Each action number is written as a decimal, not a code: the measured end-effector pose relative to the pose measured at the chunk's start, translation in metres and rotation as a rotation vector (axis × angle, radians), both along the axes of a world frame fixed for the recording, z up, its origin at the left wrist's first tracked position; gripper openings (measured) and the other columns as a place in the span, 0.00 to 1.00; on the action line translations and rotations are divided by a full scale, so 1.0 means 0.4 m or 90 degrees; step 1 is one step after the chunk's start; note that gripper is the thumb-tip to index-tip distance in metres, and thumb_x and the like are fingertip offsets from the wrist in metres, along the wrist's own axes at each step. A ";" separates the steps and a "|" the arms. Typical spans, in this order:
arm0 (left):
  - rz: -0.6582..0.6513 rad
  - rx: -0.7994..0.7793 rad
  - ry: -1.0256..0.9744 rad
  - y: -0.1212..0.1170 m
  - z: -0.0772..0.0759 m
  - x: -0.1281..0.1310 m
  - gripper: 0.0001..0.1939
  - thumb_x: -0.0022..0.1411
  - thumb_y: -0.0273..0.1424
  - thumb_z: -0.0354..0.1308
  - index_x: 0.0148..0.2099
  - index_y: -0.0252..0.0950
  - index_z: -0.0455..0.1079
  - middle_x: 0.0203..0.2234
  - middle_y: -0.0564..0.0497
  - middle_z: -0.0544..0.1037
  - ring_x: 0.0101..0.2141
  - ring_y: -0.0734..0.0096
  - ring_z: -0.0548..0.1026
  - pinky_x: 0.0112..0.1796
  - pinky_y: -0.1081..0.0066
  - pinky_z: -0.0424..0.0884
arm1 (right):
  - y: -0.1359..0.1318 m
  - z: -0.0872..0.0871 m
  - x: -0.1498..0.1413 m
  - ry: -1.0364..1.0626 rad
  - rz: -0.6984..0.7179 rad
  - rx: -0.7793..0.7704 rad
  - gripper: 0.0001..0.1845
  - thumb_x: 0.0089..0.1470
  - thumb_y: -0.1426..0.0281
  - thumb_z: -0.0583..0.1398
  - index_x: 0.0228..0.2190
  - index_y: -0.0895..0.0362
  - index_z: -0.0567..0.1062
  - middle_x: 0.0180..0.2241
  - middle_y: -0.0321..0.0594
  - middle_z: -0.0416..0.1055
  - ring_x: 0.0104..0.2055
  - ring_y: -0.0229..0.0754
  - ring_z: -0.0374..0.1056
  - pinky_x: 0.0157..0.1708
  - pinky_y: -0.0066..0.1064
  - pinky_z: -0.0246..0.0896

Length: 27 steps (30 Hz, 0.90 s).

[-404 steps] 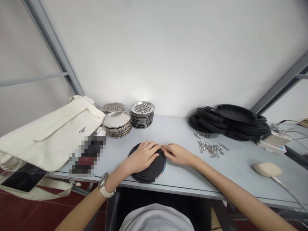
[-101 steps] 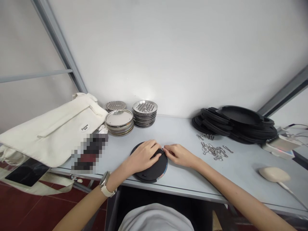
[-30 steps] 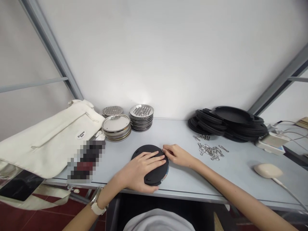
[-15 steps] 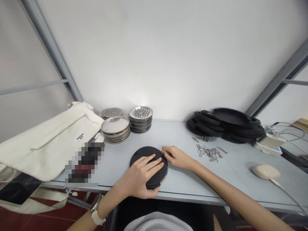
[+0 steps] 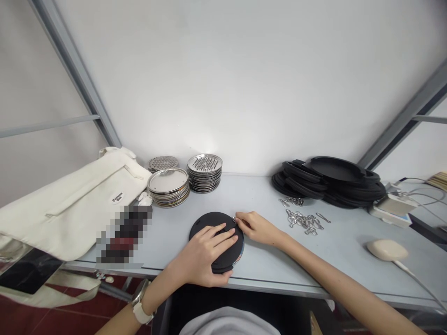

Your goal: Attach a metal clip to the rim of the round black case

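Observation:
A round black disc [image 5: 206, 222] lies near the table's front edge, with a shiny, coloured rim showing below it at the right. Across its top stretch the fingers of my left hand [image 5: 206, 253], while the thumb grips the near edge. My right hand [image 5: 256, 226] pinches a small metal ring [image 5: 234, 219] at the disc's upper right rim. Fingers hide the rest of that metal piece. To the right of this hand lie several small metal clips [image 5: 303, 220], loose on the table.
Metal grater discs [image 5: 204, 164] and plain metal discs [image 5: 168, 181] stand in stacks at the back left. Black round plastic parts [image 5: 335, 170] are piled at the back right. A white bag [image 5: 80, 204] lies left, and a cream-coloured device [image 5: 387, 250] with a cable sits right.
Both hands keep their places on the disc and ring. Only a very slight shift of the whole view shows.

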<state>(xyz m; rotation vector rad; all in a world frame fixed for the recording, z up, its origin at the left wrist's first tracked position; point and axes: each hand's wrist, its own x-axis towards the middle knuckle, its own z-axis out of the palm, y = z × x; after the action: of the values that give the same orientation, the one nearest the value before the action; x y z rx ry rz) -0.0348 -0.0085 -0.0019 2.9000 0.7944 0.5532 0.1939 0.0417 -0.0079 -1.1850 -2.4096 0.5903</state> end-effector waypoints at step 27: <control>0.002 -0.016 0.007 0.000 0.008 -0.001 0.38 0.52 0.37 0.58 0.64 0.39 0.53 0.59 0.49 0.63 0.60 0.53 0.56 0.57 0.55 0.56 | 0.001 0.003 0.000 -0.003 0.005 0.007 0.14 0.60 0.70 0.47 0.23 0.55 0.55 0.17 0.28 0.53 0.19 0.32 0.48 0.23 0.26 0.43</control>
<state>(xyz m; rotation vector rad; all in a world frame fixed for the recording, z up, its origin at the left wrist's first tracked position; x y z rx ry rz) -0.0353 -0.0087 0.0012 2.8831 0.8004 0.5235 0.1939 0.0419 -0.0069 -1.1740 -2.4187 0.5762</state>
